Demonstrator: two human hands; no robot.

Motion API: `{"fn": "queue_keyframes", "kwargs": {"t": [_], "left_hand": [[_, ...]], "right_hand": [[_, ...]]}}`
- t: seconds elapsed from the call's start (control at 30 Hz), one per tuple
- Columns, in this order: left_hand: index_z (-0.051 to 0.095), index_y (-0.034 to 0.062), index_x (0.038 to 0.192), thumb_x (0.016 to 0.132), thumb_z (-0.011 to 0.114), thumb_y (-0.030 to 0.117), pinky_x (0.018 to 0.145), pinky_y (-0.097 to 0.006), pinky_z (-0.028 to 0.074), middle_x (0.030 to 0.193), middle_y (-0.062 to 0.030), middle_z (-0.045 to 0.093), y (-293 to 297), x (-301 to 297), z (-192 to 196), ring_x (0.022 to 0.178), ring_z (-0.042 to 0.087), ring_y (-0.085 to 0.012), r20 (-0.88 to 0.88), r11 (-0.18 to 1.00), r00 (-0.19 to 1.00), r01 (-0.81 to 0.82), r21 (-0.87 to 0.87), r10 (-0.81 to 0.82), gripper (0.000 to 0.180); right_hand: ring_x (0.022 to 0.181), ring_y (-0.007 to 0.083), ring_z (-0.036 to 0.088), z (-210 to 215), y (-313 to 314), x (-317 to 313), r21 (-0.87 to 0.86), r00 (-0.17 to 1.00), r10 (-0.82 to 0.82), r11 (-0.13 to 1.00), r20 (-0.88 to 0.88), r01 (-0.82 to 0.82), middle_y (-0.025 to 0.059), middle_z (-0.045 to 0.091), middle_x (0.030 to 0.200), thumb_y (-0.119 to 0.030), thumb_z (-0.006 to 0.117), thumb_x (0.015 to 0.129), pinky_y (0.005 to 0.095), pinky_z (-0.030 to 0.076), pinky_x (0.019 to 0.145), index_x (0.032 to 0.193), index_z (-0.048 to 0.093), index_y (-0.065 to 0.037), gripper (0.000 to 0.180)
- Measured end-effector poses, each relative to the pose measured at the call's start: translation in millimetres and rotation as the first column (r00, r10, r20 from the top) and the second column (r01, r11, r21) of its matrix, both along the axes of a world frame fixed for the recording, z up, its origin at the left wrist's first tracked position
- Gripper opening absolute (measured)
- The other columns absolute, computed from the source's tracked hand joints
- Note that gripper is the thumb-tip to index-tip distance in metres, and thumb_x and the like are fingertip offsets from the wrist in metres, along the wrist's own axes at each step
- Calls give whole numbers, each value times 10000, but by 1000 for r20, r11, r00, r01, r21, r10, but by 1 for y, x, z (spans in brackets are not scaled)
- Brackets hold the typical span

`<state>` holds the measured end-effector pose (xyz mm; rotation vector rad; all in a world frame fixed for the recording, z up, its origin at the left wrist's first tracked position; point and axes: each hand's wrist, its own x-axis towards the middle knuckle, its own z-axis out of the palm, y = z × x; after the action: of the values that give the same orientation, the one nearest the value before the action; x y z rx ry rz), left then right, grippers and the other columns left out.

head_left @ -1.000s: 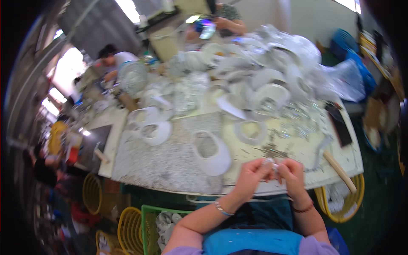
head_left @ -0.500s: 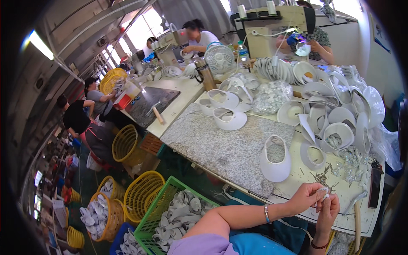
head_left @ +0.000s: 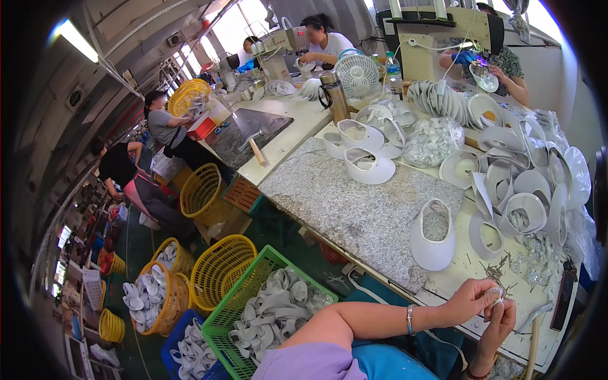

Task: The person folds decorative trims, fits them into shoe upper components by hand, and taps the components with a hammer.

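While I watch from afar through the head camera, I see the left hand (head_left: 472,302) and right hand (head_left: 498,324) meeting at the fingertips, both pinching a small whitish piece (head_left: 498,292), too tiny for me to identify. Beyond them, a white sun visor (head_left: 436,254) sits at the speckled slab's (head_left: 354,212) right edge, near scattered nails (head_left: 496,270); a wooden-handled hammer (head_left: 533,348) lies to the right.
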<state>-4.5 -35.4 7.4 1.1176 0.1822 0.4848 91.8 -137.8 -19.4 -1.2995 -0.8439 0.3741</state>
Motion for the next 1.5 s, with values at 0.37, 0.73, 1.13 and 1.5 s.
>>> {"fn": "queue_keyframes", "kwargs": {"t": [0.37,0.73,1.13,1.5], "left_hand": [[586,-24,1092,941,511,107,697,-225,493,924,-52,621,6,-16,-11,792,579,-77,-53,978,994,-89,186,100,213],[598,-34,1055,935,547,138,647,-213,467,913,-66,623,4,-16,3,742,582,-91,14,963,995,-100,251,100,216],[643,-7,952,826,560,43,655,-339,498,826,-167,634,-1,-6,3,726,628,-283,92,598,953,-254,761,287,159],[621,-12,976,861,548,95,601,-307,459,779,-126,602,5,-7,-15,663,582,-226,224,374,944,-304,876,243,174]], "right_hand": [[558,52,432,30,-8,-14,-247,993,47,969,104,-20,-4,486,634,-51,530,896,213,349,495,779,527,-20,120],[581,76,488,45,-15,-5,-190,986,165,968,-4,-163,45,566,701,-61,555,902,227,402,521,848,558,15,93],[598,150,527,24,-15,1,-221,982,29,975,187,13,94,575,733,-57,555,878,275,430,539,858,568,-3,58],[544,211,502,17,-13,-6,-250,995,67,967,73,-47,108,521,607,-118,563,852,344,400,520,780,518,3,148]]}}
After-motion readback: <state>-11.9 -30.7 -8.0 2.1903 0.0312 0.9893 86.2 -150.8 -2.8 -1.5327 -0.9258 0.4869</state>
